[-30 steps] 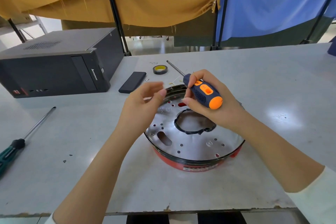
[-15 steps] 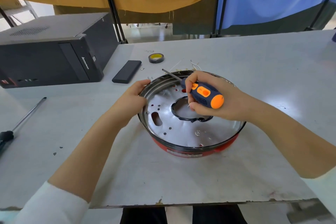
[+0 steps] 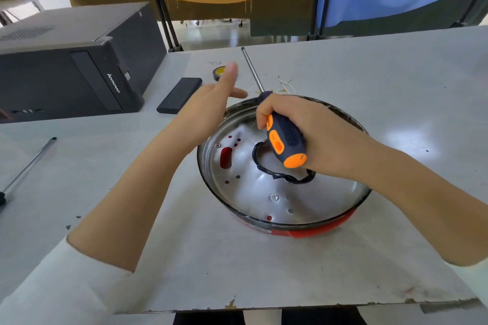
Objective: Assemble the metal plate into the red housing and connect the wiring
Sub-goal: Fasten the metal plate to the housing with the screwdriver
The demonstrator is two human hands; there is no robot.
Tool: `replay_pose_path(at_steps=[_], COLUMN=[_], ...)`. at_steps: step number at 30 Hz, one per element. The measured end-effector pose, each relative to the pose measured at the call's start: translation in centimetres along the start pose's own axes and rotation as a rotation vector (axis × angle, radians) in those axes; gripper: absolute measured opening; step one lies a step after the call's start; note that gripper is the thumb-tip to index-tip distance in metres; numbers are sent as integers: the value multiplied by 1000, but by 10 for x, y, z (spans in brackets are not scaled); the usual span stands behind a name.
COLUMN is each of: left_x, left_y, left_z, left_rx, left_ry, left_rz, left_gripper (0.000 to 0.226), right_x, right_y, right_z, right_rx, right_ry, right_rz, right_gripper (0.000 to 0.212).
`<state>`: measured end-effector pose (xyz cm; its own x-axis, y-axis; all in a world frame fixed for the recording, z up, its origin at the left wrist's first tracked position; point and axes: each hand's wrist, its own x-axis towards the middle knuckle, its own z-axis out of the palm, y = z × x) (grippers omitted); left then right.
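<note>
A round shiny metal plate (image 3: 264, 192) with small holes and a black-rimmed centre opening sits inside the red housing (image 3: 303, 231) on the table. Over the plate, my right hand (image 3: 311, 137) grips an orange-and-blue screwdriver (image 3: 286, 144); its shaft points away from me past the far rim. My left hand (image 3: 211, 108) hovers at the plate's far left rim with fingers spread and nothing in it. Thin pale wire strands (image 3: 284, 86) lie just beyond the housing.
A black computer case (image 3: 71, 66) stands at the back left. A flat black block (image 3: 179, 95) and a roll of tape (image 3: 219, 72) lie behind my left hand. A second screwdriver (image 3: 26, 166) lies at the left edge. The table's front edge (image 3: 290, 307) is near me.
My left hand has let go of the plate's rim and lifted with fingers spread. The right hand has turned the screwdriver so its shaft points further away. The view has moved closer.
</note>
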<state>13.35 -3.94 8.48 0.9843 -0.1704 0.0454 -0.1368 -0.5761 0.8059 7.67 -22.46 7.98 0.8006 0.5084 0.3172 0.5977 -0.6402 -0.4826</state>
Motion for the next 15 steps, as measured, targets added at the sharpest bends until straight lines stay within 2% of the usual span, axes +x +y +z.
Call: replay_pose_path(at_steps=[5,7,10,12,15], left_x=[-8,-12,-8,-8,-13], left_y=[26,30,27,18,-3], left_z=[8,8,-5,-21,-37], left_rx=[-358,-558,-692,-720,-613], left_ry=[-25,14,160,196,82], left_rz=[-99,-187,-243,-252,-284], left_gripper=[29,30,31,30,28], right_x=[11,13,8,3,-2], right_y=[-14,-16,-12,-4,5], right_z=[13,14,6,-1,-6], right_rx=[-63,-18,207,254,134], right_ry=[28,16,14,-16,-154], right_rz=[-184,-155,-22,39,79], right_gripper=[38,49,56,41,19])
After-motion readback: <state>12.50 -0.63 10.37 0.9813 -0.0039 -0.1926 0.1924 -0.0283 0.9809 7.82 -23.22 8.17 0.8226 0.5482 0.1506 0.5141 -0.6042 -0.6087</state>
